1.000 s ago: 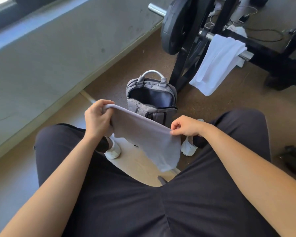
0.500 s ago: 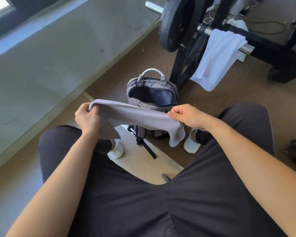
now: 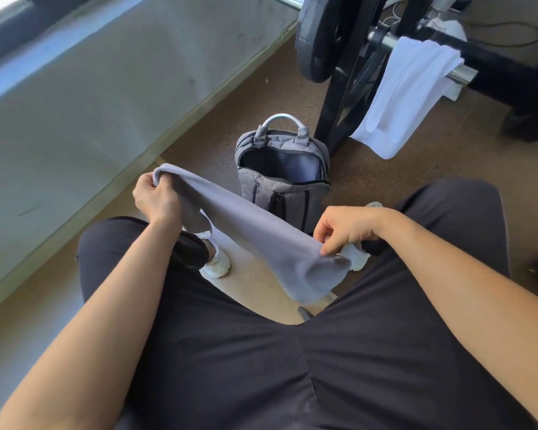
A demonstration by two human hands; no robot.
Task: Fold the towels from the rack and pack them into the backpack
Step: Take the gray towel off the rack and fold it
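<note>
A grey towel (image 3: 255,234) stretches between my two hands above my knees, folded lengthwise. My left hand (image 3: 157,197) grips its far left end, raised. My right hand (image 3: 343,228) pinches its near right end, lower, where the cloth droops down. Beyond the towel a grey backpack (image 3: 281,184) stands upright on the floor with its main compartment unzipped and dark inside. A white towel (image 3: 407,94) hangs over the bar of the black weight rack (image 3: 342,97) behind the backpack.
A barbell with a black weight plate (image 3: 319,35) rests on the rack. I sit on a wooden bench (image 3: 255,293) with my legs in dark trousers and white shoes (image 3: 215,262) either side. A grey wall runs along the left. Brown floor surrounds the backpack.
The towel, held level in front of the backpack half a second ago, now slants: my left hand stays high while my right hand has dropped and pulled nearer to me.
</note>
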